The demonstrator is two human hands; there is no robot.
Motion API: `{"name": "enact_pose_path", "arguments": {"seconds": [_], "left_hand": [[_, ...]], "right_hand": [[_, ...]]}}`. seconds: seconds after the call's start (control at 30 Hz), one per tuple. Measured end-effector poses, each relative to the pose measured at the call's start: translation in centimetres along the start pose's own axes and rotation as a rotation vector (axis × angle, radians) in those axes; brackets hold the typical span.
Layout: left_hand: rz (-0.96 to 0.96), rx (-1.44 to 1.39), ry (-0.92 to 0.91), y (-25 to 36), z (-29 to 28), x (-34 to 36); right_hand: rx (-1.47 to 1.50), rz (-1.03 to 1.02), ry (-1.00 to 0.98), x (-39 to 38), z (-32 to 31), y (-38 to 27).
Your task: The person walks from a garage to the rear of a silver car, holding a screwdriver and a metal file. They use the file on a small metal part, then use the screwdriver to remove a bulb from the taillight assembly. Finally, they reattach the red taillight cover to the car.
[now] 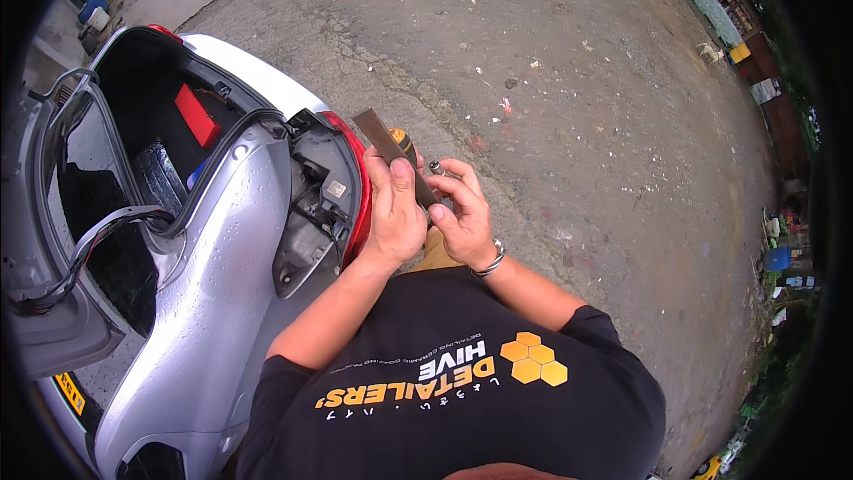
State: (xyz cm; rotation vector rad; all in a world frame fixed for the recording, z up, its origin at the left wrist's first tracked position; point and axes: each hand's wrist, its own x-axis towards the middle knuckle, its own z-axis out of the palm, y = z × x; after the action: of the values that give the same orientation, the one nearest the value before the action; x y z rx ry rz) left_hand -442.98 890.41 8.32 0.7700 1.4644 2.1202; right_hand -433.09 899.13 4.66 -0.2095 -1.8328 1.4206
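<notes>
My left hand (pixel 395 222) is closed around a flat, dark brown strip (pixel 380 133), its thumb lying along the near face. The strip tilts up and to the left, its far end sticking out past the fingers. My right hand (pixel 466 213) is closed at the strip's lower end, with the thumb against it and the fingers curled. By the right fingertips shows a small round metal piece (pixel 435 167), like a socket. Behind the strip is a yellow and black thing (pixel 404 144), mostly hidden; I cannot tell whether it is held.
At the left stands a silver car (pixel 213 249), its trunk open, with a red box (pixel 197 116) inside. A body cavity (pixel 311 204) lies exposed beside the red tail light (pixel 360 196), close to my left forearm. Rough grey pavement (pixel 577 124) stretches ahead and right.
</notes>
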Motion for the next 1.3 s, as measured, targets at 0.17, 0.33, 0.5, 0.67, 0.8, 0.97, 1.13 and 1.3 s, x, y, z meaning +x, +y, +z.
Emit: {"name": "enact_pose_path", "arguments": {"seconds": [0.17,0.33,0.5,0.67,0.8,0.97,1.13,1.3], "left_hand": [[0.085,0.230,-0.123,0.0,4.9,1.1],[-0.023,0.092,-0.057,-2.4,6.2,3.1],[-0.301,-0.007,-0.121,-3.8,9.2,4.2],[-0.071,0.174,-0.272,-5.6,13.6,5.4],[-0.135,0.111,-0.304,-5.8,16.2,6.3],[-0.408,-0.167,-0.256,-5.6,16.9,6.6],[-0.204,-0.205,-0.272,-7.3,16.2,7.0],[-0.226,-0.375,-0.304,-3.7,15.0,7.8]], "right_hand": [[-0.094,0.007,0.126,0.3,-2.9,1.3],[0.354,0.201,0.116,1.7,-7.5,2.6],[0.789,0.353,-0.012,4.3,-13.6,2.7],[0.992,0.505,-0.166,5.0,-19.3,3.8],[1.124,0.645,-0.205,5.8,-22.3,3.8],[1.169,0.669,-0.258,6.2,-23.5,3.8],[1.133,0.649,-0.295,6.7,-23.6,3.3],[0.783,0.522,-0.202,7.0,-23.9,3.5]]}}
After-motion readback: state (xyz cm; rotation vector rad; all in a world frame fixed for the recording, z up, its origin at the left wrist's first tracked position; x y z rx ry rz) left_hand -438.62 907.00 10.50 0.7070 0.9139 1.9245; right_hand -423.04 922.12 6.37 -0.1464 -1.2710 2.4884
